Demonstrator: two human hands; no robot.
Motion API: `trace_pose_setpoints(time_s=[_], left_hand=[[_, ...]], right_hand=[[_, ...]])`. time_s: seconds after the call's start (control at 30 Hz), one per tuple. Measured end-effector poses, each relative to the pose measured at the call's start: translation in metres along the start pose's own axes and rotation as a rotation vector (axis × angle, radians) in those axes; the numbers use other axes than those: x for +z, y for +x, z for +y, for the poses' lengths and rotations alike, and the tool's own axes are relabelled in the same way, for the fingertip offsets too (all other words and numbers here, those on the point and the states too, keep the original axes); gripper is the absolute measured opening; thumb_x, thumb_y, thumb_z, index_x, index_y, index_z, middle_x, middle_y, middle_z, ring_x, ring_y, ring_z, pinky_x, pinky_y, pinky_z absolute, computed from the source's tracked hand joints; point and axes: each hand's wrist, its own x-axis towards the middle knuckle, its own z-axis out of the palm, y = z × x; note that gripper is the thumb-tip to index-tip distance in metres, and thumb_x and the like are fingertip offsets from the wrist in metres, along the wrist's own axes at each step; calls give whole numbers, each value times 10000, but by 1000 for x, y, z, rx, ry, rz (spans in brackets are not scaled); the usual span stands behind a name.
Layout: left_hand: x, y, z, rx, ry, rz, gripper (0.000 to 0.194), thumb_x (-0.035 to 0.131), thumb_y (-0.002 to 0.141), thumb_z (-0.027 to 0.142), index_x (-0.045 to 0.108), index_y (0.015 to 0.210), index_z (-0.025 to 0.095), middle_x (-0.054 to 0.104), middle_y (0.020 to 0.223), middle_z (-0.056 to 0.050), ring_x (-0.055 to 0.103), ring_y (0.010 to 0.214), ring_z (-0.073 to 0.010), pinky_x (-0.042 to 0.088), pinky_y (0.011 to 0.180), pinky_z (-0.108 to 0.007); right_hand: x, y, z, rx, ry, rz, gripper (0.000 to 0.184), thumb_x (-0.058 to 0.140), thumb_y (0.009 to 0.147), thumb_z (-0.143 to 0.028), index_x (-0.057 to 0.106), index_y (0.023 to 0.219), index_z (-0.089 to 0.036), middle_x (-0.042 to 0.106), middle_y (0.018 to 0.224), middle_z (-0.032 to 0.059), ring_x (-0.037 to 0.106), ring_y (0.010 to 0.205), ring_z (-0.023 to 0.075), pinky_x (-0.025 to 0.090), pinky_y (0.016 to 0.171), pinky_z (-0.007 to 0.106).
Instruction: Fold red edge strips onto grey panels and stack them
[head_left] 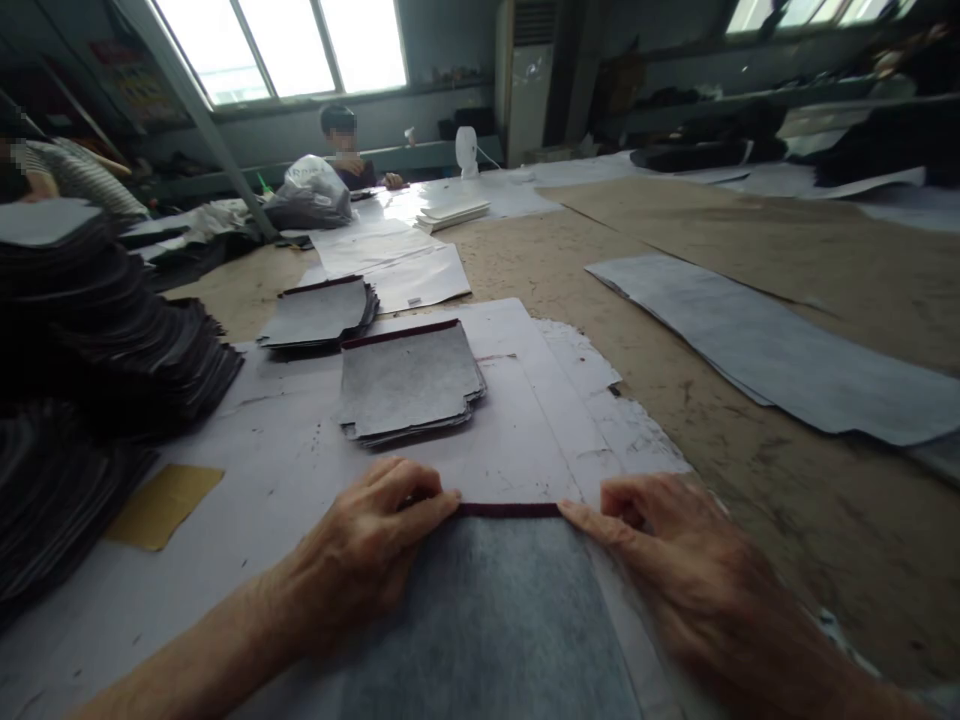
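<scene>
1. Currently, a grey fabric panel [517, 620] is lying on white paper [300, 440] between the two hands, its near end running out of view at the bottom.
2. Its visible long axis is running toward the person, while its dark maroon edge strip [510, 510] is facing away and stretching crosswise.
3. The left hand [367, 535] is resting its thumb on the strip's left end, fingers curling; whether it is clamping the fabric, one cannot tell.
4. The right hand [679, 555] is touching the strip's right end with its thumb; a clamped grip there cannot be told either.
5. Beyond, a nearer panel stack [412, 380] and a farther panel stack [319, 312] are likewise pointing their maroon edges away.
6. A yellowish card [166, 505] is lying at left.
</scene>
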Motion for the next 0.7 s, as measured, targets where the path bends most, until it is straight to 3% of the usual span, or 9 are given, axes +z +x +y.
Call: trace_pose_setpoints(time_s=[0.17, 0.33, 0.5, 0.7], left_hand=[[-1, -9, -7, -24, -39, 63, 368, 392, 818, -17, 554, 1105, 148, 530, 908, -79, 494, 797, -146, 485, 674, -308], [4, -7, -4, -6, -27, 74, 327, 407, 805, -12, 571, 1039, 147, 539, 865, -69, 475, 770, -157, 447, 682, -346], [3, -8, -4, 16, -3, 50, 320, 383, 800, -5, 560, 1030, 130, 544, 854, -73, 473, 769, -171, 432, 684, -354], [-1, -8, -7, 88, 58, -6, 265, 360, 851, 34, 546, 1034, 80, 553, 790, -78, 460, 729, -174, 422, 660, -350]], right_hand=[[-8, 10, 13, 99, 141, -20, 220, 444, 874, -196, 653, 918, -249, 628, 862, -4, 606, 724, 104, 496, 614, 187], [-3, 28, -9, -5, -3, 90, 246, 431, 848, -117, 655, 931, -178, 623, 889, 65, 578, 794, 176, 505, 683, 308], [26, 44, -42, -64, 144, -62, 302, 382, 808, -28, 638, 939, -122, 607, 820, 85, 525, 763, 189, 503, 651, 324], [34, 42, -45, -200, 61, -76, 291, 365, 846, -40, 624, 975, -66, 597, 813, 98, 499, 737, 192, 488, 639, 331]])
